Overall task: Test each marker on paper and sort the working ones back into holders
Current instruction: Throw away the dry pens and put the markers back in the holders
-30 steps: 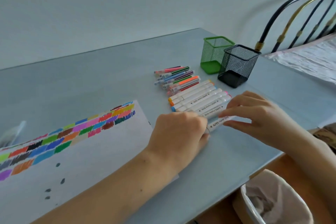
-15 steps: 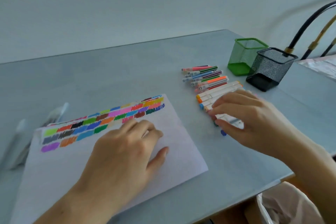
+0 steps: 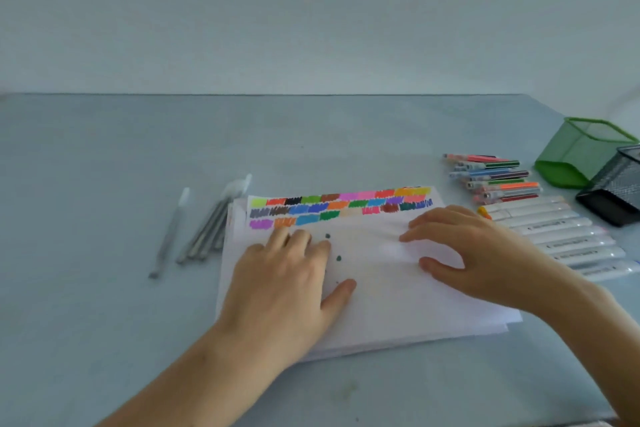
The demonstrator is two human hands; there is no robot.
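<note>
A white paper sheet (image 3: 391,302) with rows of coloured test swatches along its far edge lies in the middle of the table. My left hand (image 3: 291,274) presses flat on its left part, fingers spread. My right hand (image 3: 474,253) rests on the right part, fingers apart, holding nothing. Right of the paper lie several thick white markers (image 3: 561,236) in a row, with several thin coloured markers (image 3: 498,177) beyond them. A green mesh holder (image 3: 581,152) and a black mesh holder (image 3: 620,191) stand at the far right.
Several thin grey pens (image 3: 207,229) lie left of the paper, one more pen (image 3: 169,236) apart from them. The grey table (image 3: 104,156) runs back to a plain wall. The table's front edge is at the bottom right.
The view has swung left. My left hand went from the markers onto the paper. My right hand let go of the white marker and came onto the paper.
</note>
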